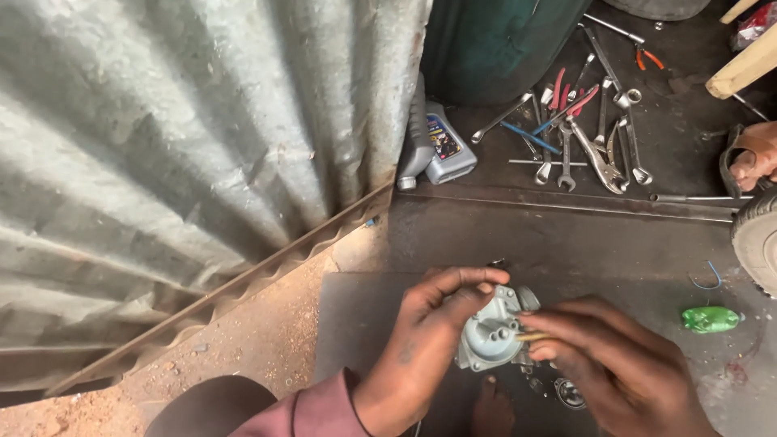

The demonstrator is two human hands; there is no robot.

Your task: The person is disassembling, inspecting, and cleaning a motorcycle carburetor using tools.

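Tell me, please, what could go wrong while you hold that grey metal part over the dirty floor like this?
1. Small loose parts lie on the dark floor under the right hand; they could roll away or pick up grit.
2. The left hand alone steadies the grey metal part while the right pokes a thin stick into it; a slip might drop it.
3. Sand lies close by and could get inside.

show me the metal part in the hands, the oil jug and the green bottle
metal part (488,336), head view, on its grey round face
oil jug (445,146), head view, on its label side
green bottle (710,319), head view, on its crumpled middle
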